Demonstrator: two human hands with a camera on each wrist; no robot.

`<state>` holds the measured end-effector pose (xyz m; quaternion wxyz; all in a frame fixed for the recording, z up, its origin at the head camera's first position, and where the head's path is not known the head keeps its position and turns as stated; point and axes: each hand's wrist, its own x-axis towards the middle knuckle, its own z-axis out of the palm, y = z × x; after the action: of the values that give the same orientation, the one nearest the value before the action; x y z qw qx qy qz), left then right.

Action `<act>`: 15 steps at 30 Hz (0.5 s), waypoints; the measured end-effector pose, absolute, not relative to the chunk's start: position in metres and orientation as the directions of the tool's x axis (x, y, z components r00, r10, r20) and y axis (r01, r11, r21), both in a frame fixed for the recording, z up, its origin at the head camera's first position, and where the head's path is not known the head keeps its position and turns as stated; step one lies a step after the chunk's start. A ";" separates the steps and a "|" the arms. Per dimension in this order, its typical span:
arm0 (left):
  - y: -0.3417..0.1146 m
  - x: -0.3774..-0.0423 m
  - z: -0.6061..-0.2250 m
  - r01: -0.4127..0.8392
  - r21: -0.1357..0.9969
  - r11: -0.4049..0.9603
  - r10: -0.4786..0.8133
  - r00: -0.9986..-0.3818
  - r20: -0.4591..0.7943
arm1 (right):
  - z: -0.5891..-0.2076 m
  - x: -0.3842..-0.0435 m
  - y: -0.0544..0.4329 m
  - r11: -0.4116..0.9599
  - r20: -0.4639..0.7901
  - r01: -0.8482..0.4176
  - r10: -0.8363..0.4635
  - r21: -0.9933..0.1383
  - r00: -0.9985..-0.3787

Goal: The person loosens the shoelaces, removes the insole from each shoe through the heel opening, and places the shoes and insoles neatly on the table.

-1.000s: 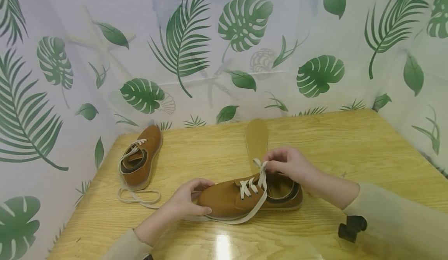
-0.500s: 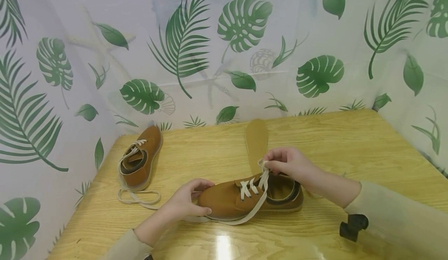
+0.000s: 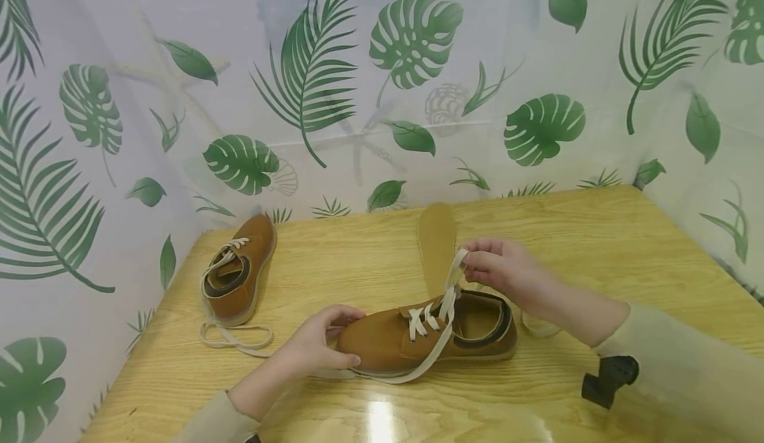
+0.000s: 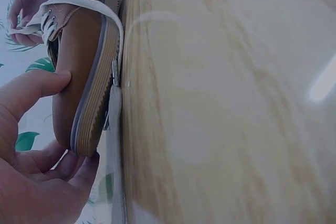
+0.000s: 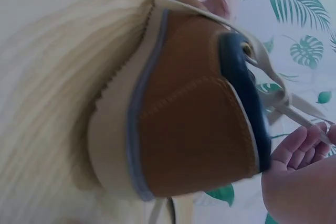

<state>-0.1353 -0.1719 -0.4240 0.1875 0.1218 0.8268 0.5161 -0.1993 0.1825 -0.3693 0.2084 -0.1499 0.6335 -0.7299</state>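
A brown shoe [image 3: 382,340] lies on the table with its toe to the left, its opening to the right. My left hand [image 3: 319,340] grips the toe, thumb on the near side and fingers on the far side; the left wrist view shows the thumb pressing the leather. Above the opening, my right hand [image 3: 507,274] pinches a cream shoelace [image 3: 455,270] and holds it up taut from the top eyelets. Another stretch of lace droops along the shoe's near side. In the right wrist view the heel [image 5: 194,135] faces the camera, with the fingers beyond the dark collar.
A second brown shoe [image 3: 259,241] stands at the table's back left, its loose lace [image 3: 239,340] trailing toward the front. Behind the held shoe lies a tan insole [image 3: 437,237]. A leaf-printed cloth [image 3: 358,98] hangs behind the wooden table [image 3: 573,244].
My right hand has moved up and to the right, drawing the lace higher and uncovering more of the shoe's opening. The left hand and the shoe stay where they were.
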 end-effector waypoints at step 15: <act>-0.172 -0.135 -0.423 0.026 0.894 0.447 0.398 -0.901 -0.173 | -0.361 -0.213 0.205 -0.132 -0.026 0.081 -0.375 -0.988 -0.927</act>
<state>-0.1350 -0.1718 -0.4235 0.1822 0.1275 0.8310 0.5100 -0.2129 0.2047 -0.3606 0.1533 -0.1147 0.6408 -0.7435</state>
